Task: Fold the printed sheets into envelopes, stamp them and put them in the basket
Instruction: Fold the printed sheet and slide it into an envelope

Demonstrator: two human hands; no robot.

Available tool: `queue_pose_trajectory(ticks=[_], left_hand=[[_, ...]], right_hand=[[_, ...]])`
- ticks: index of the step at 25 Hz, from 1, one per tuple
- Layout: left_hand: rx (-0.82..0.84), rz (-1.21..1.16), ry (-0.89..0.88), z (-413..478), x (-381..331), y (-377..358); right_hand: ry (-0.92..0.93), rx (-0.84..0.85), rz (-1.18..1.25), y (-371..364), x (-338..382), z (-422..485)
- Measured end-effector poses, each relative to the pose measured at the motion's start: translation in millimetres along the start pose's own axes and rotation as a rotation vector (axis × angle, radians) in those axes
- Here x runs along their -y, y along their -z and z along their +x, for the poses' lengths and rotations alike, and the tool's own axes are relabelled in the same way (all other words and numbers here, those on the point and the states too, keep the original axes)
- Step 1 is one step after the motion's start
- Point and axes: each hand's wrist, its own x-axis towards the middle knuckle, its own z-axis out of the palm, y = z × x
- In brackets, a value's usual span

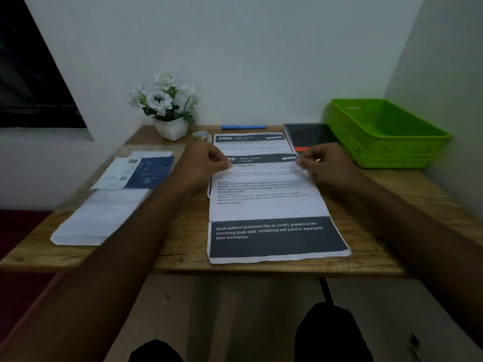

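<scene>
Hands: left hand (pixel 206 159), right hand (pixel 326 163) pinch printed sheet (pixel 264 205) | basket (pixel 392 152) far right | flowerpot (pixel 171 129), pen (pixel 243 126) behind

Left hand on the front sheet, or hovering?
Touching. The head view shows the left hand with its thumb and fingers pinching the far left corner of the front sheet; no gap shows there.

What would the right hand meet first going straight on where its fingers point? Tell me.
The right hand points left along the far edge of the printed sheet it pinches. Next in line is probably the left hand, though depth is unclear.
</scene>
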Motion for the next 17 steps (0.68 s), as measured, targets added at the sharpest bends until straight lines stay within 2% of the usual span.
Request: queue_pose_trajectory(ticks=[3,6,11,17], left_hand=[[-0.026,0.087,0.148,23,12,-7],[-0.052,0.126,0.188,30,16,-10],[-0.06,0.098,0.217,37,26,-11],[-0.058,-0.011,0.24,36,27,-10]], right_hand=[[-0.168,-0.009,-0.144,-10,-16,30],[-0.244,-0.025,-0.168,-19,-23,42],[-0.233,-0.101,-0.048,-22,-22,42],[-0.194,-0.111,0.068,-18,-25,38]])
